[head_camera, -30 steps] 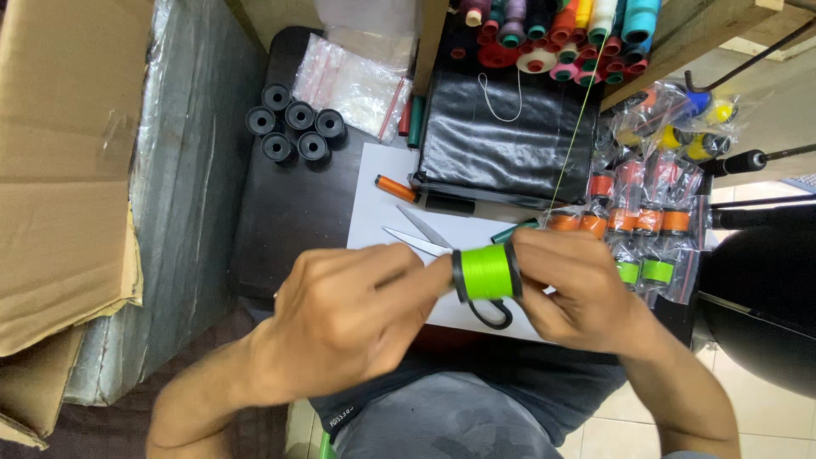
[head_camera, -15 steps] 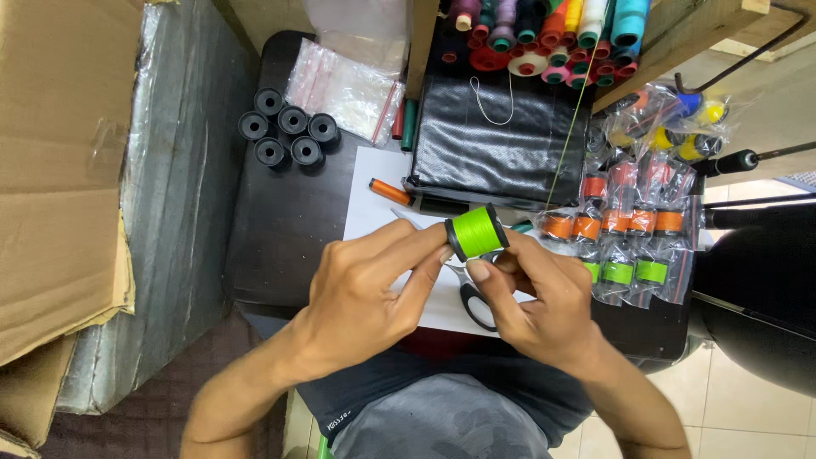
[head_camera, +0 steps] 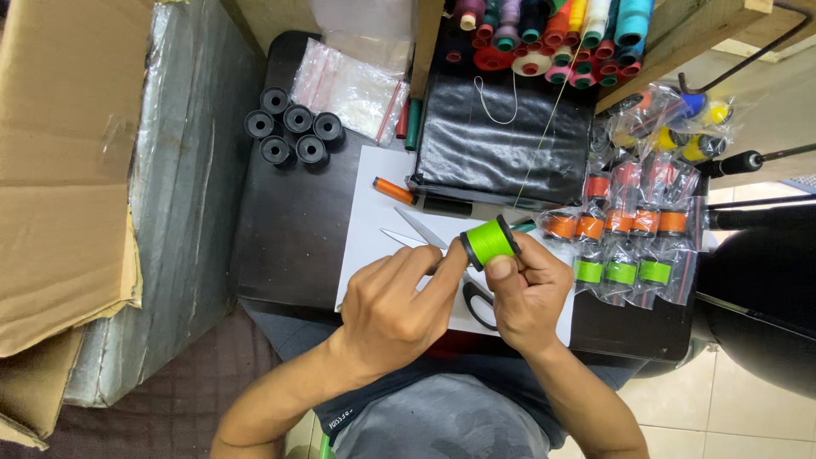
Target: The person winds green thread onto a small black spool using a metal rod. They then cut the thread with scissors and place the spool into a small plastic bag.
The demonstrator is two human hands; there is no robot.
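Bright green thread fills a black-flanged spool (head_camera: 490, 240), held above a white sheet (head_camera: 365, 246) on a dark table (head_camera: 285, 229). The right hand (head_camera: 527, 293) grips it, thumb pressed on the winding; the left hand (head_camera: 395, 302) closes on the near flange, so both hands meet around it. The spool's axis tilts up and to the right. A thin green strand (head_camera: 544, 119) runs up to the cone rack (head_camera: 552, 34). Scissors (head_camera: 425, 238) lie beneath. To the right lie clear bags of orange spools (head_camera: 629, 223) and green spools (head_camera: 620, 272); to the upper left stand empty black spools (head_camera: 293, 132).
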